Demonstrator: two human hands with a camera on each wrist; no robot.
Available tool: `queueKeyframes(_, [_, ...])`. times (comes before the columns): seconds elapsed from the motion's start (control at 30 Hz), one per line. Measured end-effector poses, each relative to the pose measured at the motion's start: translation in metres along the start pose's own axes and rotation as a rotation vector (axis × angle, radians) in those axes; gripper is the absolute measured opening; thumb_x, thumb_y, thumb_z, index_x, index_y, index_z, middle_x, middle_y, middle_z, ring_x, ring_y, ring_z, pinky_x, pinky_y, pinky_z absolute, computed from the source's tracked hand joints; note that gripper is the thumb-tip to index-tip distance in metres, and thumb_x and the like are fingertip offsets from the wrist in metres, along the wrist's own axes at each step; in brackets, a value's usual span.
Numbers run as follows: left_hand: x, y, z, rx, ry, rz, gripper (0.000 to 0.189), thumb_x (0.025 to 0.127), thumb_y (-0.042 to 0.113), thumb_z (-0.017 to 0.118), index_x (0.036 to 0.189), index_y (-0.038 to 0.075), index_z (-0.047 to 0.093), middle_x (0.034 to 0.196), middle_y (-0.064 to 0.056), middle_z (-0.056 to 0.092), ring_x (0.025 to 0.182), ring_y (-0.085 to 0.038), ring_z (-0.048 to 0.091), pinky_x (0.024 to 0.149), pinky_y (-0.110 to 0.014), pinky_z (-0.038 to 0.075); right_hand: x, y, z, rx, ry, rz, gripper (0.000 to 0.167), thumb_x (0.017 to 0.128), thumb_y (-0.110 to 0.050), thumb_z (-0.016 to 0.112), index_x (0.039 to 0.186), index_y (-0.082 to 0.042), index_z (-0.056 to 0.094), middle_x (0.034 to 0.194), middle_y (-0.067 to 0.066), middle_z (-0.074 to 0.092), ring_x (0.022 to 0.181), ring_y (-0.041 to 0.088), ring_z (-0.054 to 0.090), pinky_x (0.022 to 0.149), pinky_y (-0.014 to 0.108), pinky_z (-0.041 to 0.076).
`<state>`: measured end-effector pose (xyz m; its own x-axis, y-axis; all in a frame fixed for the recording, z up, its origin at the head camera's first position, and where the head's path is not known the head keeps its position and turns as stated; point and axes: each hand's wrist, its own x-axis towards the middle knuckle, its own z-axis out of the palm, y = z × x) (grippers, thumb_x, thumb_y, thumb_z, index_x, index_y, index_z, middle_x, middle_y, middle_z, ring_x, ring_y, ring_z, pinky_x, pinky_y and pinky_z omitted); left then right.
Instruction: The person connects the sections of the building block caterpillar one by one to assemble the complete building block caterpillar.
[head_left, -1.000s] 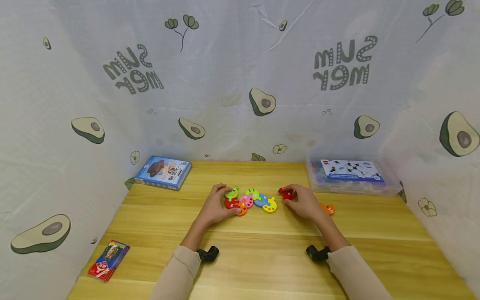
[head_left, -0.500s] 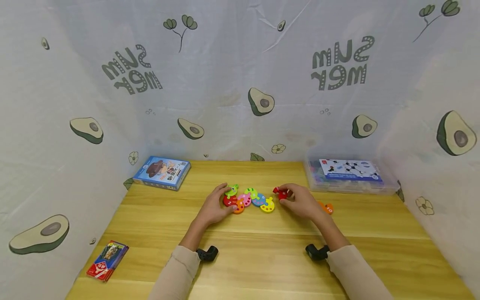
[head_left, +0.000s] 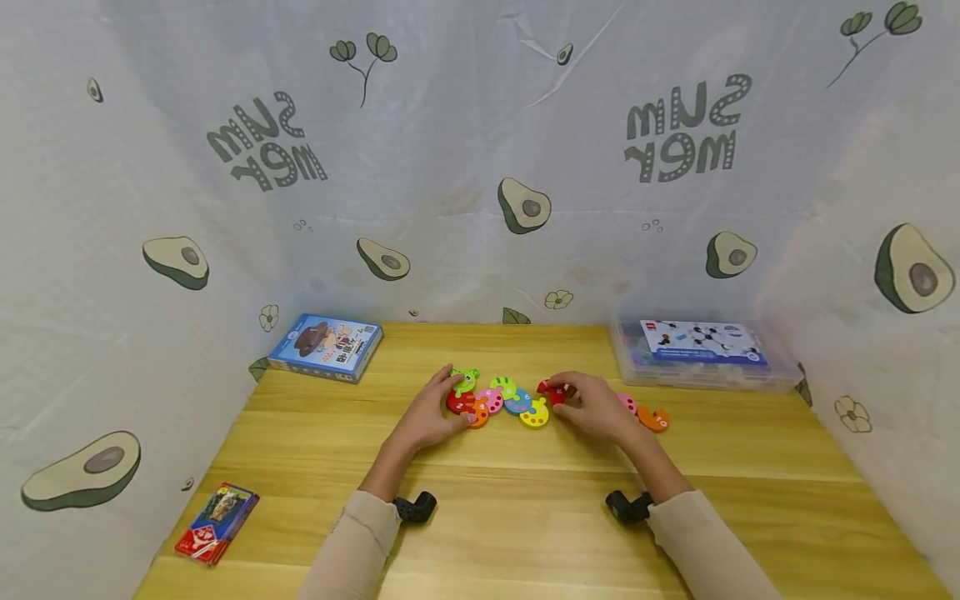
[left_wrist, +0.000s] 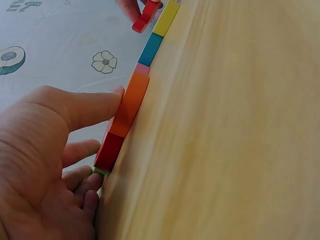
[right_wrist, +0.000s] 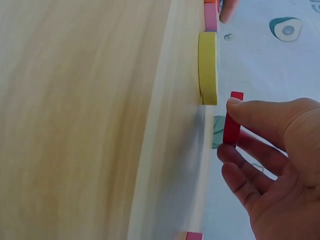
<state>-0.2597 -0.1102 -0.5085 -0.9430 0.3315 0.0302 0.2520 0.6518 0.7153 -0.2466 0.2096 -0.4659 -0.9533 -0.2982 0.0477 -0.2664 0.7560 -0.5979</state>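
Note:
A row of joined wooden caterpillar puzzle pieces lies on the table, from a green smiling head [head_left: 468, 381] through red, orange, pink, green and blue to a yellow piece [head_left: 536, 414]. My left hand [head_left: 427, 418] holds the row's left end, thumb against the orange piece [left_wrist: 131, 106] and fingers round by the head. Just right of the yellow piece, my right hand [head_left: 600, 410] pinches a loose red puzzle piece [right_wrist: 232, 125] between thumb and fingers. In the right wrist view this piece is raised off the tabletop, with a gap to the yellow one [right_wrist: 208, 69].
Right of my right hand lie a pink piece [head_left: 627, 403], partly hidden, and an orange piece [head_left: 654, 419]. A blue box [head_left: 326, 346] stands back left, a clear plastic case [head_left: 705, 354] back right. Cards [head_left: 217, 523] lie front left. Printed cloth [head_left: 480, 275] hangs behind.
My right hand has moved left with the red piece, closer to the yellow end. The loose pink piece has come into view behind it. My left hand stays on the row.

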Motion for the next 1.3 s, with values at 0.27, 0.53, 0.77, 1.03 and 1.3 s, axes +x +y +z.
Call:
queueKeyframes(0.27, [0.001, 0.000, -0.001, -0.012, -0.006, -0.005, 0.078, 0.082, 0.037, 0.081, 0.151, 0.016, 0.051, 0.169, -0.007, 0.028, 0.154, -0.037, 0.032, 0.120, -0.058, 0.035, 0.002, -0.004, 0.007, -0.029, -0.034, -0.001, 0.039, 0.093, -0.009, 0.076, 0.131, -0.010, 0.068, 0.128, 0.012, 0.069, 0.103, 0.025, 0.062, 0.097, 0.048, 0.057])
queueKeyframes(0.53, [0.002, -0.001, 0.000, -0.015, 0.002, 0.000, 0.079, 0.080, 0.039, 0.085, 0.148, 0.017, 0.053, 0.165, -0.009, 0.032, 0.151, -0.037, 0.036, 0.119, -0.057, 0.038, 0.003, -0.004, 0.007, -0.080, -0.046, -0.035, 0.038, 0.091, -0.001, 0.075, 0.128, -0.008, 0.069, 0.137, 0.015, 0.066, 0.120, 0.034, 0.063, 0.106, 0.055, 0.051])
queueKeyframes(0.77, [0.002, -0.002, 0.000, -0.004, 0.009, 0.012, 0.078, 0.078, 0.040, 0.087, 0.146, 0.017, 0.055, 0.163, -0.009, 0.034, 0.149, -0.037, 0.038, 0.118, -0.057, 0.040, 0.004, -0.002, 0.009, -0.073, -0.070, -0.014, 0.038, 0.092, 0.001, 0.072, 0.128, -0.011, 0.070, 0.139, 0.015, 0.065, 0.123, 0.034, 0.061, 0.109, 0.055, 0.049])
queueKeyframes(1.03, [0.002, 0.001, 0.001, -0.010, 0.007, 0.002, 0.079, 0.078, 0.040, 0.087, 0.147, 0.018, 0.055, 0.163, -0.010, 0.033, 0.149, -0.038, 0.038, 0.118, -0.058, 0.039, 0.005, 0.002, 0.012, -0.085, -0.076, -0.004, 0.038, 0.091, 0.000, 0.073, 0.127, -0.013, 0.071, 0.139, 0.014, 0.065, 0.118, 0.031, 0.062, 0.107, 0.054, 0.051])
queueKeyframes(1.3, [0.000, 0.002, 0.000, -0.009, 0.003, -0.001, 0.079, 0.079, 0.040, 0.087, 0.147, 0.017, 0.055, 0.164, -0.010, 0.033, 0.150, -0.038, 0.037, 0.118, -0.059, 0.039, 0.001, 0.007, 0.011, -0.039, -0.058, -0.012, 0.039, 0.092, -0.002, 0.072, 0.131, -0.009, 0.067, 0.149, 0.016, 0.056, 0.125, 0.037, 0.060, 0.110, 0.056, 0.049])
